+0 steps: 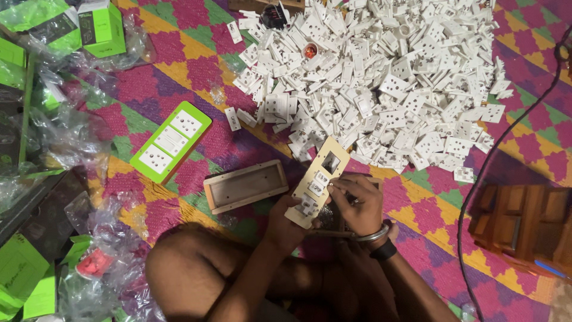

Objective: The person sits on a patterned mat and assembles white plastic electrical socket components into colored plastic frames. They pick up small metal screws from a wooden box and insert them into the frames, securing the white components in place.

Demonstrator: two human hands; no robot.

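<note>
I sit on a patterned mat and hold a cream board plate (325, 173) tilted above my lap. My left hand (285, 222) grips the plate's lower end from below. My right hand (356, 201) pinches a small white socket part (322, 180) against the plate's middle, fingers closed on it. The plate has a square cut-out near its top and white parts fitted lower down. A metal bangle and dark band sit on my right wrist.
A large heap of white socket and switch parts (387, 77) covers the mat ahead. An open wooden box (245, 185) lies left of the plate, beside a green-framed switch board (171, 141). Green cartons and plastic wrap (53, 149) crowd the left; wooden boxes (524, 226) and a black cable at right.
</note>
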